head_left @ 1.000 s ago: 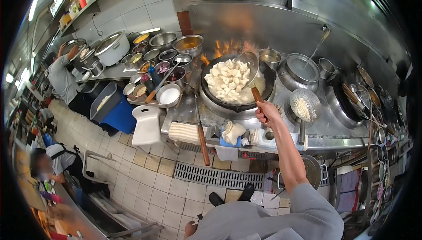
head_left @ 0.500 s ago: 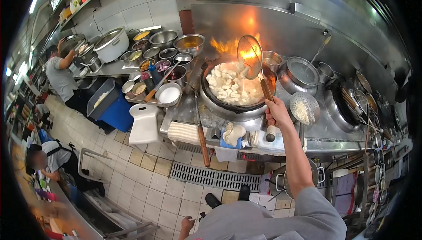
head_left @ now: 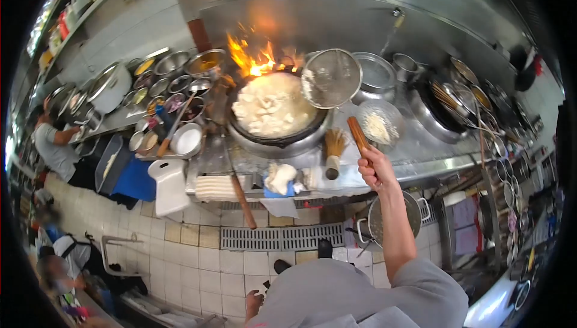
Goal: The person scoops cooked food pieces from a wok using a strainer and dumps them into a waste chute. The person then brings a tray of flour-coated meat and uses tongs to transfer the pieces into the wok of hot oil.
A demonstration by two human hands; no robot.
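Note:
My right hand (head_left: 377,169) is closed around the wooden handle (head_left: 357,133) of a round mesh strainer (head_left: 336,78). The strainer is held up over the right rim of a large wok (head_left: 288,142), with some pale matter on the left of its mesh. Inside the wok, many white pieces (head_left: 264,109) lie in cloudy, steaming liquid, and flames rise behind it. Below the strainer lie a bamboo brush (head_left: 335,145) and a perforated skimmer (head_left: 363,112) bearing pale bits (head_left: 378,127). Low beside my body, my left hand (head_left: 253,301) hangs with fingers curled, apparently holding nothing.
Steel bowls (head_left: 171,62) of ingredients crowd the left counter beside a white bowl (head_left: 187,139). A long wooden-handled tool (head_left: 243,202) juts over the front edge near a white stool (head_left: 170,187). Another wok (head_left: 430,112) stands right, a pot (head_left: 393,217) below. Other people work at left.
My right hand has drawn the strainer rightward from above the wok's middle to its right rim, its mesh now facing me more. The camera view has swung right. Steam over the wok is thicker.

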